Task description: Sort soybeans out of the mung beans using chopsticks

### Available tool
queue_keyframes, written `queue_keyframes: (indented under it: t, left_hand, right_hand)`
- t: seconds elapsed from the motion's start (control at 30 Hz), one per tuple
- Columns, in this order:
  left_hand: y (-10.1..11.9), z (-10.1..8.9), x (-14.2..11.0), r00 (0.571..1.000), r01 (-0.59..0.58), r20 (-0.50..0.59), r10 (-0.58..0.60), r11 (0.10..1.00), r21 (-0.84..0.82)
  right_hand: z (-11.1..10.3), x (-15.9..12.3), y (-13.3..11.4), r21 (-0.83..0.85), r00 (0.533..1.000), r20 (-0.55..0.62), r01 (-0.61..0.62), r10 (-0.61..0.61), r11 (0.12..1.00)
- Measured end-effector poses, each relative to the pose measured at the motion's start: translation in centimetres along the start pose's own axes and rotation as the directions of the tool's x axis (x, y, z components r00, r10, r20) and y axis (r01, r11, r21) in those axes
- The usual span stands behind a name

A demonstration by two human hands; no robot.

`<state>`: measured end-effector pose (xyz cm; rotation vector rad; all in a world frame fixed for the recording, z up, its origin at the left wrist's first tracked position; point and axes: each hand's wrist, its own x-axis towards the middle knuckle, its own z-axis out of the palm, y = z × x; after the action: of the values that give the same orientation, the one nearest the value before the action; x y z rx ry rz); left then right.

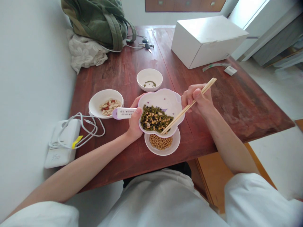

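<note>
On the near part of a reddish wooden table [236, 107], the left hand [134, 124] is clamped around the labelled handle of a white, lilac-backed flower-shaped dish [161, 101]. The right hand [197, 99] is closed on a pair of wooden chopsticks [189, 105], their tips at the near edge of a heap of mixed green, black and yellow beans [156, 119] in the dish. Just below the dish, partly under its rim, is a white saucer [176, 142] of soybeans [161, 142]. Beyond the dish sits a small white bowl [149, 73] with a few mung beans [150, 83]. To the dish's left is a white bowl [104, 94] of pale nuts [109, 107], and further left a white power bank [62, 142] with a tangled cable [94, 126]. Well beyond the dish are a white cardboard box [208, 41], a green backpack [99, 22] on crumpled cloth [85, 52], and keys [145, 45].
</note>
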<state>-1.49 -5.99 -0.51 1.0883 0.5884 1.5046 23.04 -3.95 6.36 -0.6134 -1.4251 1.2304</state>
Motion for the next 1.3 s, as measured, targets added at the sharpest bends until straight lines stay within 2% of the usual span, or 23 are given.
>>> queue_keyframes:
  t: [0.2,0.37,0.83,1.07,1.3]
  left_hand:
    - [0.35,0.44,0.04,1.000,0.006,0.015,-0.006,1.000,-0.013]
    - [0.23,0.42,0.09,1.000,0.001,-0.010,-0.002,1.000,-0.014]
    - [-0.18,0.01,0.28,1.000,-0.007,0.028,0.009,0.997,-0.074]
    - [-0.11,0.00,0.17,1.000,0.023,-0.019,-0.023,0.999,-0.034]
    - [0.01,-0.27,-0.07,1.000,0.021,-0.010,-0.021,1.000,0.011]
  right_hand:
    - [0.06,0.08,-0.02,-0.070,0.999,-0.030,0.021,-0.024,0.997]
    - [0.07,0.12,-0.06,-0.060,0.999,-0.032,0.000,-0.002,0.998]
    - [-0.05,0.13,-0.03,0.002,1.000,0.001,0.031,-0.031,1.000]
    - [0.01,0.11,-0.05,0.016,1.000,0.005,0.012,-0.012,1.000]
    - [-0.01,0.04,0.06,0.028,1.000,0.010,0.024,-0.024,0.999]
